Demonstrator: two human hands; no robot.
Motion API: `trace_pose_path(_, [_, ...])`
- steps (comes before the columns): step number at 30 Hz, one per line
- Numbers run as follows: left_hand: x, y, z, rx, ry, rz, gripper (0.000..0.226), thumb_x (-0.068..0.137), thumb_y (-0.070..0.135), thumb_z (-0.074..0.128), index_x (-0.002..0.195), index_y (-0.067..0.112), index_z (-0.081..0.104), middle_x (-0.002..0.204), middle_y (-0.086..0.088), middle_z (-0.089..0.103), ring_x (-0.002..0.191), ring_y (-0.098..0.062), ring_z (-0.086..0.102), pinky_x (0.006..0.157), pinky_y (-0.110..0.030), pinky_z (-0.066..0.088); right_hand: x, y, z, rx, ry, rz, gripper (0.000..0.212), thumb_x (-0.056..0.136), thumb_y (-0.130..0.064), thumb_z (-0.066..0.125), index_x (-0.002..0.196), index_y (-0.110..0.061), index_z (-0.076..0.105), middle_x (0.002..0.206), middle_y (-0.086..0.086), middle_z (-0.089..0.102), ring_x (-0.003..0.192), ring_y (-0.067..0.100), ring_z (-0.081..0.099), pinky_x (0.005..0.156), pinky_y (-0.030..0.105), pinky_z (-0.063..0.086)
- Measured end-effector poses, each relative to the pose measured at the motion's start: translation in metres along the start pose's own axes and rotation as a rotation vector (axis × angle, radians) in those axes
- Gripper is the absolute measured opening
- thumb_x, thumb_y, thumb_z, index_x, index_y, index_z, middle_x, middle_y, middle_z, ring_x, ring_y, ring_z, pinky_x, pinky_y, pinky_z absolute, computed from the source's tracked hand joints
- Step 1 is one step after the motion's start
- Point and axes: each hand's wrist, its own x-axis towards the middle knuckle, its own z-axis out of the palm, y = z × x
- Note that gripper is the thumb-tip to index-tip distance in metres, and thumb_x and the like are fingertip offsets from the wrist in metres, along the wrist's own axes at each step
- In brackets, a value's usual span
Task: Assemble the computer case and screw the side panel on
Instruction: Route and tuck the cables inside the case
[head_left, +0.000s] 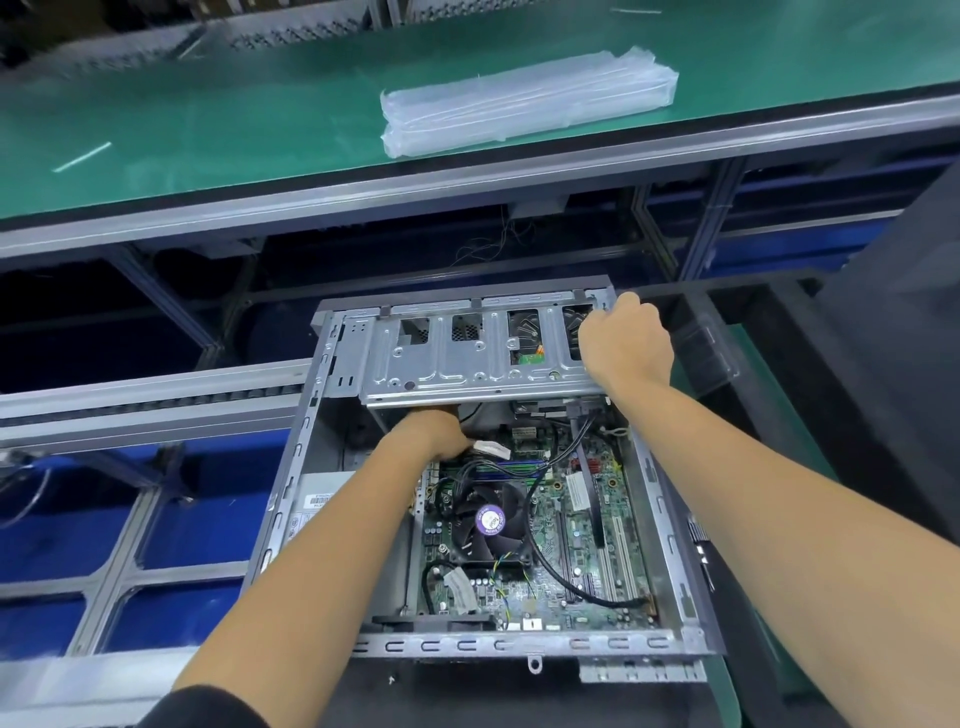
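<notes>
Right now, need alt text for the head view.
An open computer case lies on a workstation; the right hand grips the far right corner of its metal drive cage, while the left hand reaches beneath it, above the motherboard and CPU fan.

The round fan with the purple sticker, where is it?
In the head view, the fan sits inside the open computer case, on the green motherboard, just right of the left forearm and below the left hand.
</notes>
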Motion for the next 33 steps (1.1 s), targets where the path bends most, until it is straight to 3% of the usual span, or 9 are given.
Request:
trace_pose_path(3, [-0.002,0.0,-0.001,0.048,0.024,-0.068,0.027,0.093,0.01,0.037,0.108,0.004,0.059,0.087,-0.007,0.051,0.078,-0.023,0.05,0.072,-0.031,0.042,0.0,0.0,0.0,-0.009,0.0,-0.006,0.039,0.102,-0.029,0.037,0.129,-0.004,0.047,0.129,0.018,0.052,0.109,0.036,0.055,0.079,0.038,0.036])
trace_pose_path(7, [-0.004,-0.007,-0.002,0.159,0.065,-0.179,0.031,0.089,0.006,0.047,0.117,0.012,0.057,0.122,-0.008,0.056,0.112,-0.029,0.052,0.087,-0.036,0.043,-0.001,0.0,-0.001,-0.004,-0.005,-0.004,0.039,0.102,-0.029,0.036,0.13,-0.004,0.047,0.13,0.018,0.051,0.11,0.036,0.054,0.078,0.037,0.034])
trace_pose_path(13, [0.006,-0.004,0.006,0.191,0.096,-0.157,0.044,0.085,0.002,0.051,0.129,0.009,0.05,0.13,-0.01,0.054,0.114,-0.03,0.054,0.081,-0.035,0.043,-0.001,0.0,-0.001,-0.005,-0.005,-0.003,0.039,0.102,-0.028,0.036,0.131,-0.004,0.046,0.13,0.018,0.052,0.109,0.035,0.055,0.078,0.037,0.036])
trace_pose_path(18, [0.006,-0.004,0.009,0.295,-0.004,-0.199,0.064,0.088,0.009,0.045,0.147,0.011,0.023,0.152,-0.01,0.03,0.139,-0.031,0.027,0.109,-0.042,0.025,-0.001,-0.001,-0.002,-0.003,-0.003,-0.003,0.039,0.102,-0.029,0.037,0.131,-0.004,0.047,0.13,0.018,0.052,0.11,0.036,0.055,0.082,0.039,0.041])
trace_pose_path(22, [0.004,0.0,-0.001,0.192,-0.06,-0.136,0.04,0.088,0.001,0.04,0.126,0.006,0.05,0.131,-0.013,0.052,0.119,-0.031,0.051,0.092,-0.037,0.044,-0.001,-0.001,-0.001,0.002,-0.007,-0.001,0.039,0.102,-0.029,0.037,0.131,-0.004,0.047,0.13,0.018,0.051,0.11,0.036,0.055,0.082,0.039,0.04])
trace_pose_path(26, [0.001,-0.001,-0.006,0.081,-0.028,-0.177,0.033,0.092,0.014,0.037,0.12,0.015,0.055,0.123,-0.007,0.057,0.115,-0.024,0.052,0.092,-0.033,0.042,-0.001,-0.001,-0.001,0.007,-0.003,0.0,0.039,0.102,-0.029,0.037,0.13,-0.004,0.047,0.129,0.018,0.052,0.109,0.035,0.056,0.08,0.039,0.04])
trace_pose_path(28, [-0.001,-0.002,-0.006,0.009,-0.013,-0.176,0.027,0.093,0.023,0.034,0.104,0.017,0.058,0.104,-0.005,0.06,0.102,-0.021,0.057,0.085,-0.03,0.045,-0.001,0.0,-0.001,0.011,-0.003,-0.002,0.039,0.102,-0.03,0.038,0.13,-0.005,0.047,0.129,0.017,0.052,0.109,0.035,0.056,0.08,0.04,0.042])
trace_pose_path(30, [-0.006,-0.004,-0.008,-0.051,0.022,-0.134,0.026,0.092,0.025,0.034,0.078,0.014,0.052,0.08,-0.005,0.051,0.072,-0.019,0.051,0.066,-0.028,0.041,-0.001,0.0,-0.001,0.013,-0.002,-0.004,0.039,0.102,-0.029,0.037,0.13,-0.004,0.047,0.129,0.018,0.052,0.109,0.035,0.055,0.079,0.038,0.038])
trace_pose_path(33, [-0.014,-0.004,-0.009,-0.133,0.008,-0.026,0.023,0.086,0.017,0.04,0.072,0.001,0.049,0.074,-0.014,0.042,0.059,-0.017,0.033,0.053,-0.028,0.027,-0.001,0.0,-0.002,0.013,-0.012,0.005,0.04,0.101,-0.029,0.036,0.13,-0.004,0.047,0.131,0.018,0.051,0.111,0.036,0.053,0.078,0.037,0.033])
